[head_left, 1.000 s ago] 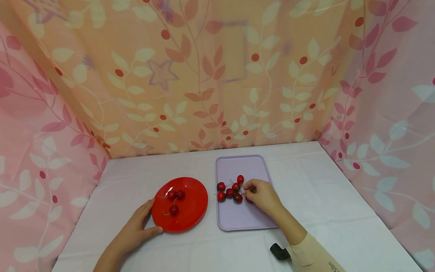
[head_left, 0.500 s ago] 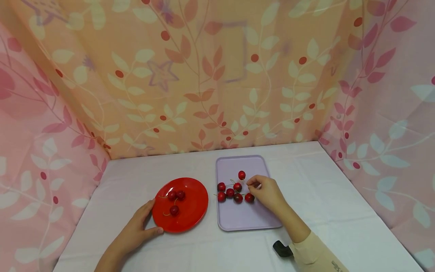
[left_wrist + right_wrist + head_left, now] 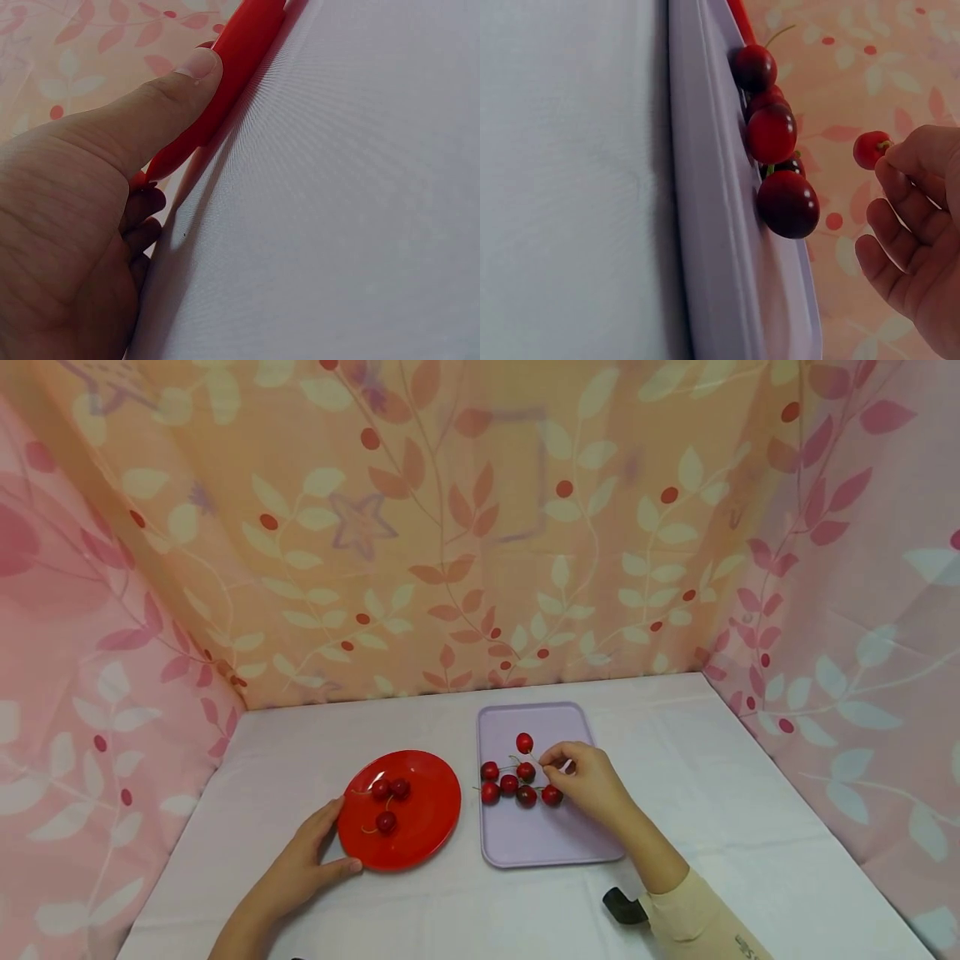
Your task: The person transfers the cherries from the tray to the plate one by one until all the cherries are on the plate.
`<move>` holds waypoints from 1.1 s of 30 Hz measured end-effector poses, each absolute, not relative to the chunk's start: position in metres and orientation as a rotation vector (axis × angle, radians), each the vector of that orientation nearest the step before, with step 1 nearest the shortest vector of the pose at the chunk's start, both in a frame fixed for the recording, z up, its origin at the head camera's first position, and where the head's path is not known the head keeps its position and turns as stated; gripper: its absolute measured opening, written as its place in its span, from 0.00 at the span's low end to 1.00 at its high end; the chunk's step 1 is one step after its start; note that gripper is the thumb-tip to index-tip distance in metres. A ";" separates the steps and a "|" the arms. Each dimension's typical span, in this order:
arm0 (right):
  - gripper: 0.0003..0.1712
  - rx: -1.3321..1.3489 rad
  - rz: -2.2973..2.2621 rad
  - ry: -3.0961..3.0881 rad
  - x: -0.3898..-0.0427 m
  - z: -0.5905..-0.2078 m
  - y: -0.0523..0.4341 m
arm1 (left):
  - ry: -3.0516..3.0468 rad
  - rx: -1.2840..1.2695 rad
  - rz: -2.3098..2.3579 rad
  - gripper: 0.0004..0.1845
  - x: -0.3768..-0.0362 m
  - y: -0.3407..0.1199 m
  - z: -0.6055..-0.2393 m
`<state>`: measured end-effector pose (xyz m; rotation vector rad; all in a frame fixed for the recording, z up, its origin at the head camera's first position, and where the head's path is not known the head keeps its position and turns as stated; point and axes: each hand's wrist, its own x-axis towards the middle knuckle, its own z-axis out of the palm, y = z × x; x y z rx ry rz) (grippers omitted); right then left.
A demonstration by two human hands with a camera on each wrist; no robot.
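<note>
We found the small glossy red cherry point(image 3: 524, 742) lifted clear of the flat rectangular lilac plastic tray point(image 3: 551, 847), hanging above the tray's far half. The right hand point(image 3: 588, 781) pinched its thin stem between thumb and forefinger, the remaining fingers loosely curled. In the right wrist view the same cherry point(image 3: 870, 148) sat just off the fingertips point(image 3: 900, 159), touching nothing else.

The fruit itself was round and gave no long axis. The stem served as its axis, and it ran from the fruit toward the hand, towards the tray's right edge and slightly to its near end. We could not tell its exact tilt.

In our judgement the stem is a weak handle. A steady, unhurried carry with the pinch kept close to the fruit would limit swinging, and the fruit should pass above the cluster rather than through it.

Five further dark red cherries point(image 3: 517, 785) lay in a close group at the middle of the tray, directly nearer than the held one. Left of the tray, apart from it, stood the round shiny red plate point(image 3: 431, 827) bearing three cherries point(image 3: 388, 802). The left hand point(image 3: 300, 872) held the plate's near-left rim, thumb point(image 3: 180, 94) laid along the edge and fingers curved behind it. Both stood on a white tablecloth point(image 3: 750, 827), which floral fabric walls point(image 3: 450, 527) enclosed beyond the tray.
</note>
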<state>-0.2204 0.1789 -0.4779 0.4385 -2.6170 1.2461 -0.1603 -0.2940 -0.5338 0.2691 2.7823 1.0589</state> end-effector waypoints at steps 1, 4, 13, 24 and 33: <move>0.05 0.444 1.242 -2.614 -0.220 -0.477 0.179 | 2.779 0.265 1.054 0.61 -0.161 -0.294 -0.534; 0.05 0.451 1.240 -2.612 -0.221 -0.475 0.177 | 2.771 0.261 1.057 0.61 -0.161 -0.294 -0.535; 0.05 0.458 1.272 -2.627 -0.223 -0.465 0.167 | 2.785 0.270 1.060 0.61 -0.159 -0.294 -0.536; 0.05 0.483 1.268 -2.658 -0.227 -0.459 0.154 | 2.802 0.294 1.068 0.60 -0.159 -0.293 -0.537; 0.06 0.586 1.247 -2.631 -0.236 -0.453 0.143 | 2.805 0.271 1.067 0.60 -0.159 -0.292 -0.534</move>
